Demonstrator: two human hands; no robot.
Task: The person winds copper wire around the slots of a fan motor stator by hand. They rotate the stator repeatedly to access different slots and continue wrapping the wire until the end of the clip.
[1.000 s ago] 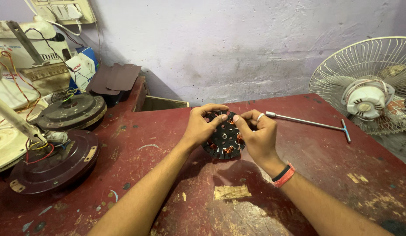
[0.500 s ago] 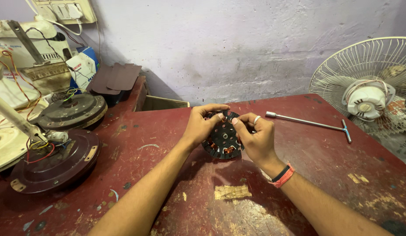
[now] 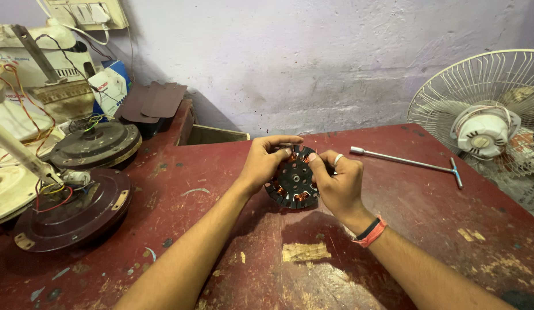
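Looking down, I see a big red worktable (image 3: 428, 229) with chipped paint filling most of the view, and a pale wall behind it. On the far right stands a white table fan (image 3: 482, 132) with a wire cage. On the left sit round ceiling fan motor bodies: a dark brown one (image 3: 71, 212) near me with coloured wires on top, and a grey one (image 3: 97, 143) farther back. Behind those is a pile of old white fan parts (image 3: 25, 74). A long metal T-shaped wrench (image 3: 410, 162) lies on the table to the right of the hands, well apart from them.

In the middle of the table, both hands hold a round black motor core (image 3: 294, 185) with copper wire coils around its edge. It is tilted up on its rim, its low edge close to the table. My left hand (image 3: 265, 162) wraps its fingers over the top left edge. My right hand (image 3: 337, 182) grips the right side, with the thumb pressing on the black face. That hand has a ring, and the wrist has a red and black band (image 3: 370, 231). A scrap of tan tape (image 3: 304, 251) sticks to the table nearer to me.
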